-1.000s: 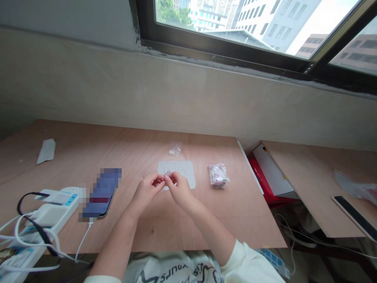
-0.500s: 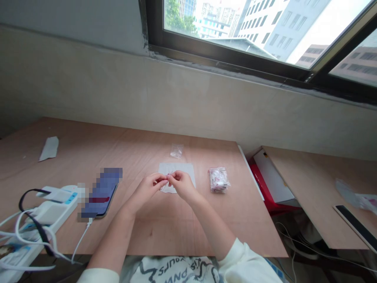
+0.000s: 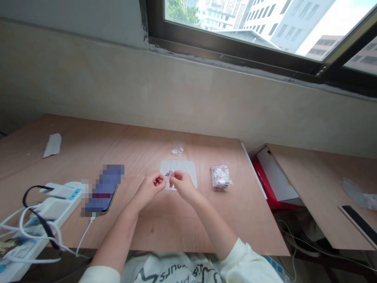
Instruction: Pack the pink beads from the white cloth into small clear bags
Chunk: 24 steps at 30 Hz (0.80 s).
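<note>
A white sheet (image 3: 188, 169) lies on the wooden table under my fingertips. Small dark red and pinkish pieces (image 3: 169, 173) show on it, just beyond the gap between my hands. My left hand (image 3: 151, 186) is closed, its fingers curled in a pinch at the sheet's left edge. Across a narrow gap, my right hand (image 3: 183, 184) also pinches, over the sheet's middle. Whatever either hand holds is too small to make out. Close on the right sits a stack of clear plastic bags (image 3: 220, 178) with reddish contents. Behind the sheet lies a small clear bag (image 3: 178, 148).
To the left are a pixelated phone (image 3: 103, 192) on a white cable and a power strip (image 3: 59, 212) with tangled cords. A torn white paper piece (image 3: 52, 145) lies farther back. A second table (image 3: 318, 177) stands at right, past a gap with a red box (image 3: 266, 184).
My fingertips, touching each other before, have come apart slightly. The small dark red pieces on the sheet now show between my hands. The camera view has shifted a little.
</note>
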{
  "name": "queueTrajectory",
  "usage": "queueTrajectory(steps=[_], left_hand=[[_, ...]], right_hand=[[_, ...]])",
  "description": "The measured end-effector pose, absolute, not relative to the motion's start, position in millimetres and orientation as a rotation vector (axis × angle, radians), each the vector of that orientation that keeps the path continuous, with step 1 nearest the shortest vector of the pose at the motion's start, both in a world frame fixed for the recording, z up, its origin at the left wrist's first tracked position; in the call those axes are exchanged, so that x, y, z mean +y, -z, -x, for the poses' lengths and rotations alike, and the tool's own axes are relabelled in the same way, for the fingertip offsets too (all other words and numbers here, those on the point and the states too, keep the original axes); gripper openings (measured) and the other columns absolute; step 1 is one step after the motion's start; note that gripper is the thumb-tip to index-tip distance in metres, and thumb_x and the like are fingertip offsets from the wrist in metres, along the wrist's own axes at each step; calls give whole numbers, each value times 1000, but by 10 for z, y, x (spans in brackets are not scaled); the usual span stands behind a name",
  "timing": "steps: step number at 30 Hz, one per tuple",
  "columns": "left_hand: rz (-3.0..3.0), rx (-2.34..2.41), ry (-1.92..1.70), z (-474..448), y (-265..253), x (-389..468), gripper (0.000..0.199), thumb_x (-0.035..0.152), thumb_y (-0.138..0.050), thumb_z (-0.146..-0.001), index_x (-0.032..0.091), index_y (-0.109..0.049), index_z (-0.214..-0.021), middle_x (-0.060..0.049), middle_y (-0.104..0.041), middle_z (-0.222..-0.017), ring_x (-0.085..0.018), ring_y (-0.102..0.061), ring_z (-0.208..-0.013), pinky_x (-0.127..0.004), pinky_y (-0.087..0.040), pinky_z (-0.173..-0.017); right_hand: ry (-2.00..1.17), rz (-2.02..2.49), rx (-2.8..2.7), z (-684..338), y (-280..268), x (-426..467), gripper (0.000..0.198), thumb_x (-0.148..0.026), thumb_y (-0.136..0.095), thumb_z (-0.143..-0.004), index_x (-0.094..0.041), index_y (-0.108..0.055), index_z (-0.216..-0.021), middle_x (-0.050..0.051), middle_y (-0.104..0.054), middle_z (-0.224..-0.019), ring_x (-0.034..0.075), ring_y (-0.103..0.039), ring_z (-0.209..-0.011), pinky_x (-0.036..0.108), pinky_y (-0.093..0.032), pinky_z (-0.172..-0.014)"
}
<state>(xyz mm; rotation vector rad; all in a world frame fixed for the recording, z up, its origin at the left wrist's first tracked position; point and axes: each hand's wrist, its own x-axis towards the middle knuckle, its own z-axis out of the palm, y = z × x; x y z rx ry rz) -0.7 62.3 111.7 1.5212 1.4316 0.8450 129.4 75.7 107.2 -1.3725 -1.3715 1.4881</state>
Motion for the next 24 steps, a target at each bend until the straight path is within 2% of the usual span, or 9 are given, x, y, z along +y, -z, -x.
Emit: queueTrajectory(steps=[5, 8, 10, 12, 14, 16, 21, 24], left_hand=[[-1740, 1731, -875, 60, -1052, 691, 9, 23, -46, -62, 19, -43, -55, 5, -41, -53, -9, -42, -50, -20, -33, -49], [-1883, 1730, -761, 88, -1055, 689, 8, 22, -43, -63, 19, -43, -56, 4, -42, -55, -11, -45, -54, -22, -36, -53], [-1948, 1653, -719, 82, -1059, 660, 5, 23, -43, -64, 19, -47, -64, 1, -46, -63, -14, -49, -63, -24, -39, -61], [-1963, 1531, -724, 66, -1060, 633, 22, 23, -45, -64, 18, -50, -86, -3, -51, -83, -17, -51, -82, -28, -41, -73], [-1932, 1424, -746, 56, -1066, 636, 44, 18, -44, -65, 19, -41, -109, -7, -46, -107, -18, -45, -101, -30, -37, -84], [-1889, 1358, -770, 63, -1083, 674, 54, 10, -38, -64, 21, -36, -117, -7, -40, -119, -17, -39, -111, -31, -32, -92], [-1814, 1256, -755, 126, -1180, 759, 45, 6, -33, -63, 23, -57, -97, -1, -54, -110, -17, -37, -114, -33, -19, -100], [-1720, 1265, -737, 145, -1250, 708, 37, 17, -41, -69, 24, -53, -103, -1, -51, -115, -19, -39, -113, -33, -25, -97]], right_hand=[[-1160, 1602, -1461, -1280, -1096, 713, 15, -17, -41, -58, -18, -34, -45, -6, -32, -43, 7, -30, -46, 20, -22, -44], [-1103, 1614, -1519, -1259, -1096, 709, 16, -18, -42, -58, -18, -32, -44, -6, -31, -43, 7, -29, -46, 21, -22, -45], [-1132, 1571, -1537, -1243, -1092, 707, 15, -18, -41, -58, -18, -32, -46, -6, -32, -45, 7, -29, -47, 20, -22, -45], [-1232, 1488, -1554, -1235, -1090, 705, 13, -18, -40, -58, -18, -34, -47, -6, -34, -46, 7, -31, -47, 20, -23, -45], [-1352, 1397, -1593, -1242, -1097, 714, 11, -17, -39, -59, -17, -36, -48, -5, -36, -46, 7, -32, -46, 20, -25, -45], [-1420, 1364, -1630, -1265, -1116, 744, 13, -18, -40, -59, -17, -37, -47, -5, -37, -44, 6, -32, -44, 20, -25, -44], [-1368, 1536, -1609, -1321, -1172, 897, 17, -21, -44, -60, -17, -40, -44, -5, -39, -39, 6, -33, -40, 20, -23, -41], [-1384, 1513, -1538, -1323, -1149, 974, 18, -22, -44, -61, -16, -42, -44, -3, -43, -41, 6, -35, -40, 19, -24, -41]])
